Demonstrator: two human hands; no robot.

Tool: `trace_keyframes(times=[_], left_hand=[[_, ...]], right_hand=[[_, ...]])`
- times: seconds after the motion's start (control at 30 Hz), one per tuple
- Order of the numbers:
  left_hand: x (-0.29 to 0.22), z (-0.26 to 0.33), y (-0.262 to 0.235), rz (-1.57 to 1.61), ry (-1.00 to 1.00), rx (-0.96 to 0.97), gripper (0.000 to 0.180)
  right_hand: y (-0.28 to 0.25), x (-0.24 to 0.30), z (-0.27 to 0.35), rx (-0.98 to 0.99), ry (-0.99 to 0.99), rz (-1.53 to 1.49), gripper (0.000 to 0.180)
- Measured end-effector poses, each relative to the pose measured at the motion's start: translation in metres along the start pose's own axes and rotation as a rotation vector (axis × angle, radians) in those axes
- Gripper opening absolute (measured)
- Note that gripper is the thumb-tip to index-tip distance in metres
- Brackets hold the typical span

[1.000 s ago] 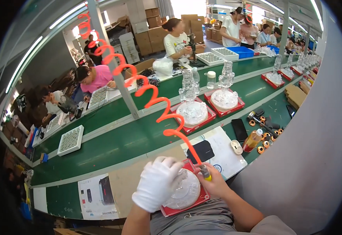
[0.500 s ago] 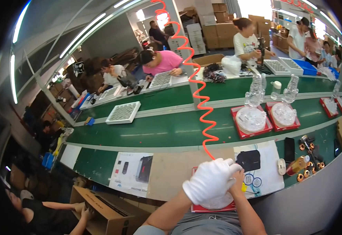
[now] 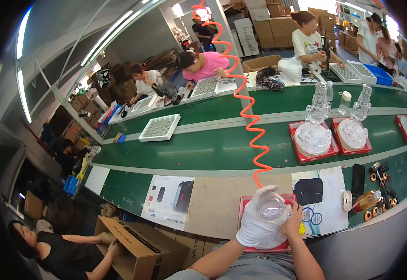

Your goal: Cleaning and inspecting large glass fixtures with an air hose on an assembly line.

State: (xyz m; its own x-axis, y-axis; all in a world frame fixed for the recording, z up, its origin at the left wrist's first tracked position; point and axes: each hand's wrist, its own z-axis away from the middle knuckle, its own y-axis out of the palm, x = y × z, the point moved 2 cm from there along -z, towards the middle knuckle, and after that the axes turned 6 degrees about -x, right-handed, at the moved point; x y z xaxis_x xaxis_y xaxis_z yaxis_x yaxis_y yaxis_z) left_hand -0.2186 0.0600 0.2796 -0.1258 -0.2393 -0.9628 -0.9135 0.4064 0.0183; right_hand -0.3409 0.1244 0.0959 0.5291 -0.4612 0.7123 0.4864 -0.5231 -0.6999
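A clear round plastic part (image 3: 272,208), like a shallow cup, is held in my white-gloved left hand (image 3: 255,229), its round opening facing up. My bare right hand (image 3: 293,221) is close by on the right, fingers curled at the part's edge. Whether they grip the part or something small is hidden. Below both hands a red tray (image 3: 246,202) rests at the table's near edge, and a whitish round piece (image 3: 274,243) in it is mostly covered. An orange coiled hose (image 3: 260,148) hangs down, its lower end disappearing behind my left hand.
Two red trays (image 3: 299,157) with wrapped discs and clear plastic pieces stand on the green belt (image 3: 203,149). A phone (image 3: 358,179), a bottle (image 3: 366,201) and several copper-coloured rings (image 3: 367,215) lie right. A person at lower left handles a cardboard box (image 3: 140,245); others work across the belt.
My left hand has turned over, so the clear round part now shows in its grasp. My hands have drawn slightly apart. The whole view has shifted, moving the scene rightward.
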Motion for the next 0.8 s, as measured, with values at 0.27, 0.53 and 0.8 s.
trace_keyframes(times=[0.27, 0.53, 0.8], left_hand=[[-0.003, 0.006, -0.002, 0.046, -0.004, -0.058, 0.064], [-0.011, 0.008, -0.005, 0.066, 0.041, -0.070, 0.057], [-0.047, -0.028, -0.003, -0.791, 0.673, 0.369, 0.020]], right_hand=[[-0.007, 0.005, 0.002, -0.065, -0.066, -0.049, 0.041], [-0.005, 0.004, 0.004, -0.058, -0.085, -0.020, 0.037], [-0.008, 0.007, 0.000, -0.203, -0.458, 0.093, 0.060]])
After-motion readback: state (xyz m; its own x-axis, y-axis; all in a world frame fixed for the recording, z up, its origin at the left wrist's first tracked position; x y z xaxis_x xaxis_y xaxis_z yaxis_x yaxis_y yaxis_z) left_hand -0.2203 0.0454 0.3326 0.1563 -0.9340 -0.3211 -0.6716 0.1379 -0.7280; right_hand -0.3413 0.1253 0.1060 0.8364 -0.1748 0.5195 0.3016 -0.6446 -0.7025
